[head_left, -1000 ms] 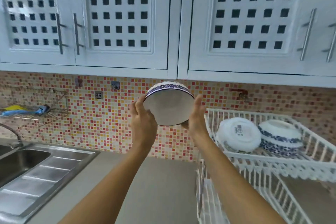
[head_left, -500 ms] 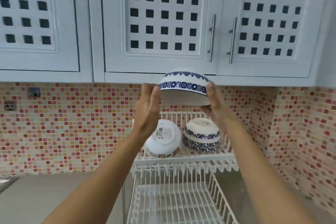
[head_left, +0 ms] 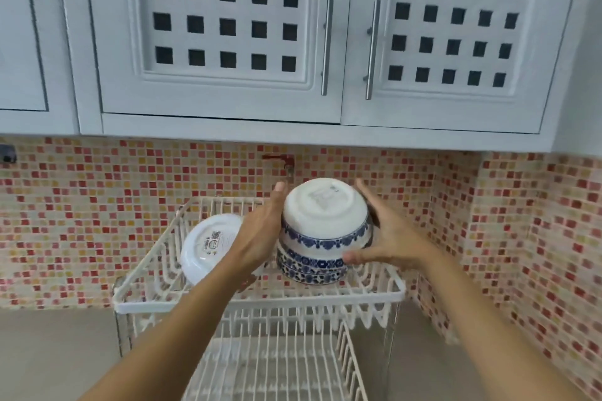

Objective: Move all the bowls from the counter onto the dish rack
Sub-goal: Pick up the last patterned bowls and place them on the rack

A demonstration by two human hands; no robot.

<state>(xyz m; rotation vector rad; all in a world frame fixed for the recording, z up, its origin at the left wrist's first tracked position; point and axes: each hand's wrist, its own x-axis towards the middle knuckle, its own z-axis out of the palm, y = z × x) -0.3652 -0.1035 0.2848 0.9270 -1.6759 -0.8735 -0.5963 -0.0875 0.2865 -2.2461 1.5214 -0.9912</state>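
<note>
A white bowl with a blue flower band (head_left: 325, 221) is upside down on top of a stack of like bowls (head_left: 309, 270) on the upper tier of the white wire dish rack (head_left: 260, 299). My left hand (head_left: 260, 234) presses its left side and my right hand (head_left: 391, 238) cups its right side, so both hold it. A plain white bowl (head_left: 205, 247) leans on its edge in the rack's left half, partly behind my left wrist.
The rack's lower tier (head_left: 277, 365) lies below, between my forearms. Grey counter (head_left: 58, 352) runs to the left. White cupboards with bar handles (head_left: 327, 42) hang overhead. Mosaic tile wall (head_left: 521, 238) closes the corner on the right.
Both hands have lowered the blue-banded bowl from chest height, turned it bottom up and brought it down onto the stack in the rack. The view has turned right toward the rack.
</note>
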